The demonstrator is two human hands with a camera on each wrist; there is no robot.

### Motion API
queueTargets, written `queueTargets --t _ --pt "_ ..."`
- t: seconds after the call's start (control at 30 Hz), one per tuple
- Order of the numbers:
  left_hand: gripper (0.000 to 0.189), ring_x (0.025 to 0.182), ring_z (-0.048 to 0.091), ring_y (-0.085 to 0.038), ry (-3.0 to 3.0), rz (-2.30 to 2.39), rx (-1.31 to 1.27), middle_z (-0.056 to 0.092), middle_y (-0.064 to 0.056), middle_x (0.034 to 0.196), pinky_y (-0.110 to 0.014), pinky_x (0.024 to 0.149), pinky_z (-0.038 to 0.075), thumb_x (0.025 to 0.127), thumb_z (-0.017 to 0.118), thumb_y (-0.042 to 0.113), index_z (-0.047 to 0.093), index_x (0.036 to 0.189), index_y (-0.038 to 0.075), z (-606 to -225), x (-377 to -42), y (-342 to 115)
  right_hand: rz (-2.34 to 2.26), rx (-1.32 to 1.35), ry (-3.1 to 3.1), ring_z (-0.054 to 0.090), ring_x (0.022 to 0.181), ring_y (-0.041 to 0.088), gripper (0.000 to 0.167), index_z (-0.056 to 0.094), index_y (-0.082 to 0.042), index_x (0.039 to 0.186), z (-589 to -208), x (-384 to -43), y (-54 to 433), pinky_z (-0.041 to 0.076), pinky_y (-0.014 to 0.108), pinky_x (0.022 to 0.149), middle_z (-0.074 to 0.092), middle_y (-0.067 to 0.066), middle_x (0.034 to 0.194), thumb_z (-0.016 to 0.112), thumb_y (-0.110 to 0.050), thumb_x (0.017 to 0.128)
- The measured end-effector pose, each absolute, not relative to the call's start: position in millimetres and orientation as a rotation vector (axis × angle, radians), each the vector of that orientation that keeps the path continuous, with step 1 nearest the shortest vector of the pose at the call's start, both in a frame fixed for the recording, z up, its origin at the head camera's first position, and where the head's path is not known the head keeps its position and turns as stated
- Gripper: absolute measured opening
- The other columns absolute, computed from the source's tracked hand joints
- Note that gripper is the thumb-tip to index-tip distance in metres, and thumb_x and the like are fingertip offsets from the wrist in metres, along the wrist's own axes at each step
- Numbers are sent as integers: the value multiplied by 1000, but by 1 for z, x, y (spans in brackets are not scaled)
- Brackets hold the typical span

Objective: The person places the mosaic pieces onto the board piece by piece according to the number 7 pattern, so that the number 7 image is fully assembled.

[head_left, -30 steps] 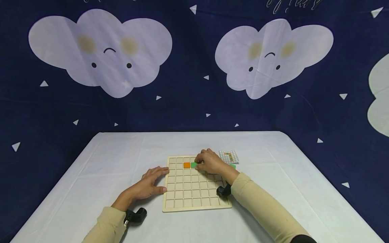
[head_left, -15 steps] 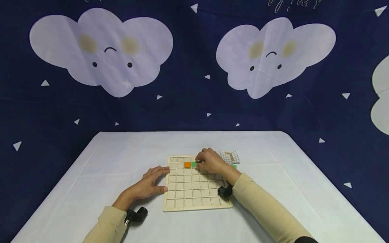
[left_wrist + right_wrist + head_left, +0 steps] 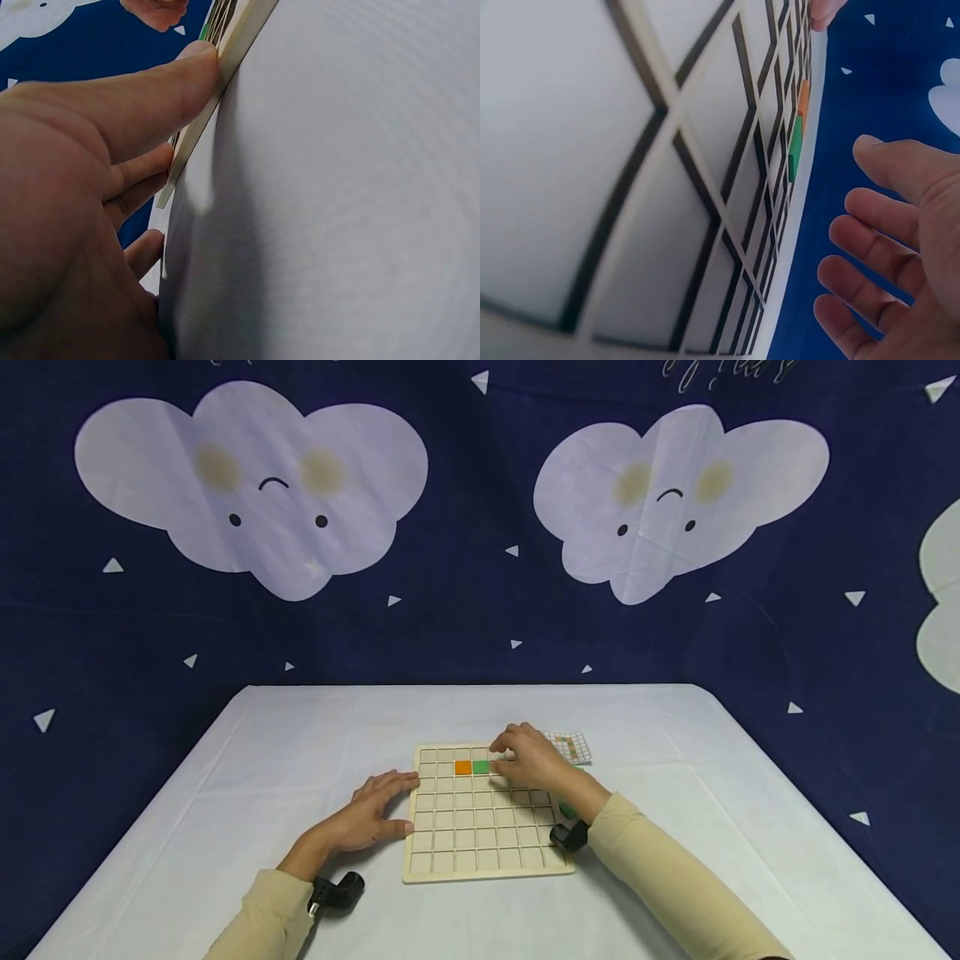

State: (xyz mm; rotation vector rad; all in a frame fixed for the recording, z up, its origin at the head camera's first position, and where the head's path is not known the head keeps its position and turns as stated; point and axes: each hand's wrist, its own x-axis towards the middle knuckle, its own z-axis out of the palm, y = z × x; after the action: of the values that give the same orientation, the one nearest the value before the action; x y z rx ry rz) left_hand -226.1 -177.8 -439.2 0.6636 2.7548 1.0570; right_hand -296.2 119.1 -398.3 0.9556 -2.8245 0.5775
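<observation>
A wooden grid board (image 3: 453,839) lies on the table with an orange square tile (image 3: 462,767) and a green square tile (image 3: 481,767) side by side in its second row from the back. My left hand (image 3: 367,814) touches the board's left edge, its thumb and fingers spread along the side; the left wrist view shows the thumb (image 3: 161,94) against the rim. Just right of the green tile, my right hand (image 3: 528,758) hovers over the board, holding nothing. Its fingers are loosely bent and apart from the tiles in the right wrist view.
A small printed pattern card (image 3: 568,746) lies beyond the board's back right corner, partly behind the right hand. Green pieces (image 3: 567,811) by the board's right side are mostly covered by the right forearm. A dark blue cloth with clouds (image 3: 480,635) hangs behind the white table (image 3: 300,735).
My right hand has let go of the green tile and moved slightly up and right, uncovering the tile in its cell. The left hand stays at the board's edge.
</observation>
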Motion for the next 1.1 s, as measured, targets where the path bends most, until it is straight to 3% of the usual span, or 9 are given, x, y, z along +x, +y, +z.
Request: queueTargets --t 0.2,0.73,1.1 --pt "67 142 17 -42 2749 1058 661 31 -12 153 -68 110 10 83 70 32 43 140 11 -438 -225 -178 629 921 -2825 54 98 20 32 67 -9 111 -395 -291 125 46 39 87 63 3 104 67 -28 86" --pt "67 142 17 -42 2749 1050 653 31 -12 153 -69 109 11 83 70 32 42 141 12 -439 -225 -178 660 846 -2766 53 96 18 30 68 -11 108 -391 -277 147 46 37 79 63 0 100 71 -26 83" --pt "67 141 18 -42 2760 1031 658 31 -12 152 -67 110 11 84 70 32 42 141 12 -438 -225 -178 687 834 -2745 54 97 17 29 68 -10 108 -389 -266 162 49 40 85 63 0 103 71 -26 83"
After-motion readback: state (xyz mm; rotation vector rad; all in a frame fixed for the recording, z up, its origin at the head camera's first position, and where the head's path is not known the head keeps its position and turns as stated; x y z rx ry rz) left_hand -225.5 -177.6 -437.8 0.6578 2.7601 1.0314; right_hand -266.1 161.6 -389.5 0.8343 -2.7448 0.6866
